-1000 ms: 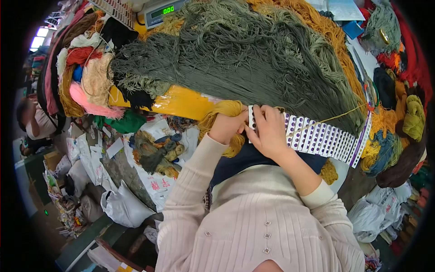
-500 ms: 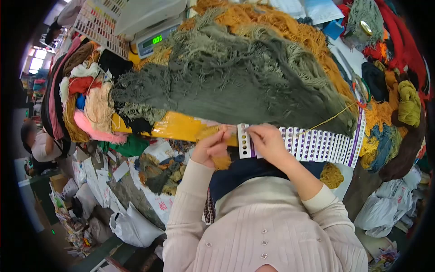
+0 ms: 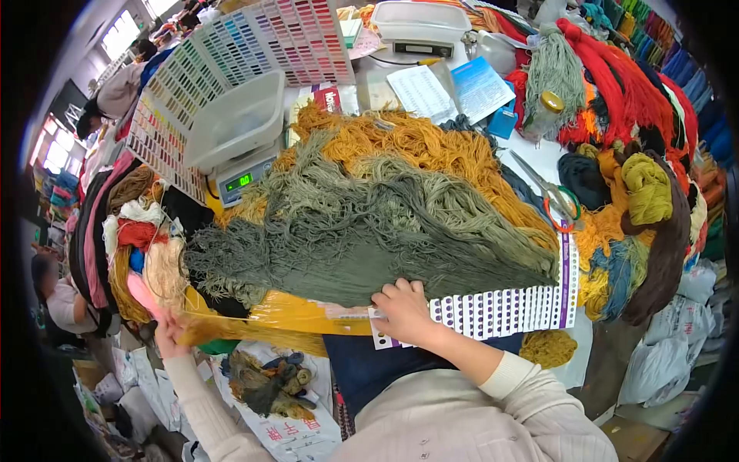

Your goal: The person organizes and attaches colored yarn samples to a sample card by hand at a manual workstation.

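Note:
At the left, my left hand [image 3: 171,333] is closed around the end of a golden-yellow yarn bundle [image 3: 254,326], which stretches along the table's front edge toward my right hand. My right hand [image 3: 400,309] presses down near the left end of the white punched cards [image 3: 493,312], beside the dark green-grey yarn pile [image 3: 362,266]; its fingers are bent, and what lies under them is hidden. The large pile spreads across the middle of the table, with orange-brown yarn [image 3: 431,146] behind it.
A scale [image 3: 245,181] reading 0.0 holds a clear tray [image 3: 239,119]. Color charts [image 3: 254,46] stand behind. Scissors [image 3: 548,187] and a glass jar [image 3: 545,115] lie at right, near red yarn [image 3: 616,69]. Another person [image 3: 65,296] is at far left.
My left hand has moved far left, drawing the golden yarn out long. My right hand has shifted left and now rests at the pile's edge. The view has tilted up, showing more table.

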Demonstrator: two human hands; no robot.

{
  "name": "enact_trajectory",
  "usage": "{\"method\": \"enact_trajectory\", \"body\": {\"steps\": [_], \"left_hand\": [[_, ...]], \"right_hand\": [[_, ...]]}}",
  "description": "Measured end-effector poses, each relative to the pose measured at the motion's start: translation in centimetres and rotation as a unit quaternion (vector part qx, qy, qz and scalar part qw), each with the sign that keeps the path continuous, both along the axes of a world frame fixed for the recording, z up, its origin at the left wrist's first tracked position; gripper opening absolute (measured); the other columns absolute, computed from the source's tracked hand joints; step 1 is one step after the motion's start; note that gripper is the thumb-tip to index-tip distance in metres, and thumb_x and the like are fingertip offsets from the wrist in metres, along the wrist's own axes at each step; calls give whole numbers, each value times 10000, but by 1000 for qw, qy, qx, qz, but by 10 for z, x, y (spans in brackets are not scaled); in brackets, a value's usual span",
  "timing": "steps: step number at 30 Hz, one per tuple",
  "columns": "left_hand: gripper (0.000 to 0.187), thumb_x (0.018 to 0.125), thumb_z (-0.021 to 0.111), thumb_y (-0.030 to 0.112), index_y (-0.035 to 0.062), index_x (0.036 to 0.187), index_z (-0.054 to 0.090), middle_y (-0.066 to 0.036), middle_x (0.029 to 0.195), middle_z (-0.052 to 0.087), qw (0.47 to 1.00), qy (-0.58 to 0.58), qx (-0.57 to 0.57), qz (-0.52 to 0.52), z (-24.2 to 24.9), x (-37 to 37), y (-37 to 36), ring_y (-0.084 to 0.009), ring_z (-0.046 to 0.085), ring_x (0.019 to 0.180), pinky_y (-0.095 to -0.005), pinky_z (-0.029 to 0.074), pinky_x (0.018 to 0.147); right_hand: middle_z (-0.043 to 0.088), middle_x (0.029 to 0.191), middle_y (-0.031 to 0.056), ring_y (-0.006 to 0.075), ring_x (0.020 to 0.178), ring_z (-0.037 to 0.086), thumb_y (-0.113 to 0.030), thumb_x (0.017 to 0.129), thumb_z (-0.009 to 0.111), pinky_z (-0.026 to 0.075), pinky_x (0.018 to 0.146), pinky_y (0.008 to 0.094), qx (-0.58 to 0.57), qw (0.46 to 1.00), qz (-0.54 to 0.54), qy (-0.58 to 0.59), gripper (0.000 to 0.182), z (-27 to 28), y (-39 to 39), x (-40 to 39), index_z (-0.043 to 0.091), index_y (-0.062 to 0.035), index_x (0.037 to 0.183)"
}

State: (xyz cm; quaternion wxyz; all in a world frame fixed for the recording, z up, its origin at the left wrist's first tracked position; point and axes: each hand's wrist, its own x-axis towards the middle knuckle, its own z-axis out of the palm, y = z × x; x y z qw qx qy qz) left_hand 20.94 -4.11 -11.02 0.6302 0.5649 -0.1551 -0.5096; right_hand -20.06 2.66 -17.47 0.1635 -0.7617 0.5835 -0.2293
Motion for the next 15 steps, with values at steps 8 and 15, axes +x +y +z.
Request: {"method": "enact_trajectory", "body": {"steps": [8, 15], "left_hand": [[282, 820, 465, 180, -10, 1029, 472, -95, 978, 525, 916, 222, 96, -319, -27, -201, 85, -165, 513, 863, -240, 427, 690], [476, 886, 225, 340, -14, 1158, 386, -100, 1136, 435, 861, 239, 1, -450, -40, -243, 80, -179, 444, 1014, -306, 389, 815]], "right_hand": [[493, 769, 39, 154, 711, 474, -125, 673, 598, 338, 622, 293, 25, 970, -11, -241, 129, 4, 17, 7, 586, -72, 789], [531, 560, 17, 61, 493, 454, -98, 751, 559, 346, 449, 182, 349, 755, -39, -553, 118, 28, 26, 25, 607, -1, 796]]}}
